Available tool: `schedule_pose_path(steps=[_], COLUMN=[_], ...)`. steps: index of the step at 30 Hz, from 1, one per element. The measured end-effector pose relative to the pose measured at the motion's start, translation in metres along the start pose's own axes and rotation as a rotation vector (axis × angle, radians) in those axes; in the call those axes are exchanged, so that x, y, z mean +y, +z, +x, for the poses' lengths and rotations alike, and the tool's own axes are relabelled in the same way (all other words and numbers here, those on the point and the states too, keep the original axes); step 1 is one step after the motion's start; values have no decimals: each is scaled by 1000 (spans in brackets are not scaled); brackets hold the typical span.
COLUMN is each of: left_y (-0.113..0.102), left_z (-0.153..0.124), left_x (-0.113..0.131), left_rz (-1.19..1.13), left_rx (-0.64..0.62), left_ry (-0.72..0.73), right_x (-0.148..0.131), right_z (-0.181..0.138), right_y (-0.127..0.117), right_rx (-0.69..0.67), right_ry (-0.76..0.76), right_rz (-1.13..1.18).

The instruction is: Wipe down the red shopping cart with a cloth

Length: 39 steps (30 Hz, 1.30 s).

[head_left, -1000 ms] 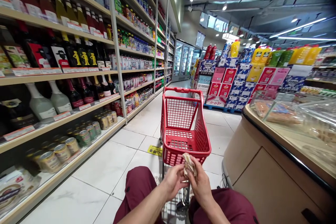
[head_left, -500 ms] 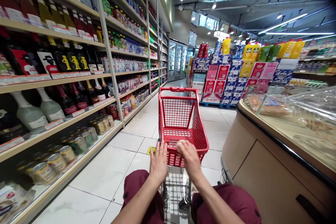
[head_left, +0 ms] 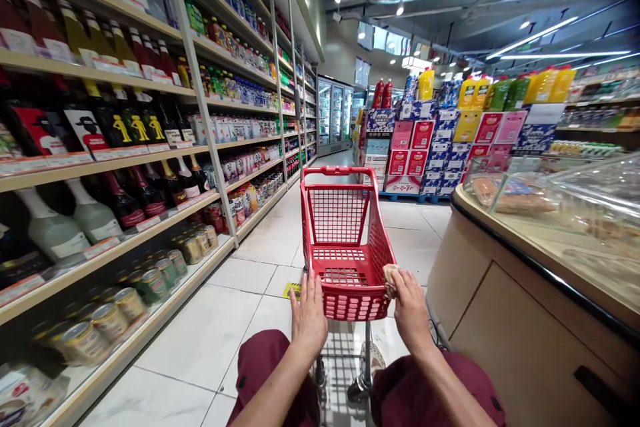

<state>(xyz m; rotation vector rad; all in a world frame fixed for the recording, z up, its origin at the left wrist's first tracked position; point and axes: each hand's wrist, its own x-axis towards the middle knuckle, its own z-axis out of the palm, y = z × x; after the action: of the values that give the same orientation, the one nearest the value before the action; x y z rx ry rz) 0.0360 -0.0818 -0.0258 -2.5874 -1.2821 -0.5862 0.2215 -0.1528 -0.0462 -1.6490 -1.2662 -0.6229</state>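
A small red shopping cart [head_left: 345,240] stands right in front of me in a store aisle, its basket empty. My left hand [head_left: 309,315] rests flat against the near left corner of the basket, fingers stretched out. My right hand [head_left: 409,301] is at the near right corner, fingers curled round a crumpled beige cloth [head_left: 389,278] pressed against the cart's rim. My knees in dark red trousers show at the bottom.
Shelves [head_left: 125,160] of bottles and cans line the left side. A curved beige counter [head_left: 505,307] with a glass display stands close on the right. Stacked drink cartons [head_left: 440,147] and fridges [head_left: 335,113] lie further down the white tiled aisle.
My hands, which held the cloth together near my lap, have spread to the two near corners of the cart. The cloth stays in my right hand.
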Motion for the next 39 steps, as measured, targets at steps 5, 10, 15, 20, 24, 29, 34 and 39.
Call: schedule_pose_path(steps=[5,10,15,20,24,29,34,39], left_y=[5,3,3,2,2,0,-4,-8], left_z=[-1,-1,-1,-1,0,1,3,8], left_x=[0,-1,0,-6,-1,-5,-5,8], left_rz=[16,1,-2,2,-4,7,-10,-71], left_rx=[39,21,33,39,49,81,84,18], left_ry=[-2,16,7,65,30,96,85,127], right_x=[-35,-9,-25,-22,-11,-40,7,-6], right_z=[-7,-2,-3,-1,1,3,2,-7], right_y=[24,10,22,24,19,36,7,15], right_rx=[-111,-57,-74,-64,17,-154,-190,-18], right_ry=[-180,-58,-106,-73,-7,-175,-170,-29], right_rz=[111,41,64,114,69,18,-43,-125])
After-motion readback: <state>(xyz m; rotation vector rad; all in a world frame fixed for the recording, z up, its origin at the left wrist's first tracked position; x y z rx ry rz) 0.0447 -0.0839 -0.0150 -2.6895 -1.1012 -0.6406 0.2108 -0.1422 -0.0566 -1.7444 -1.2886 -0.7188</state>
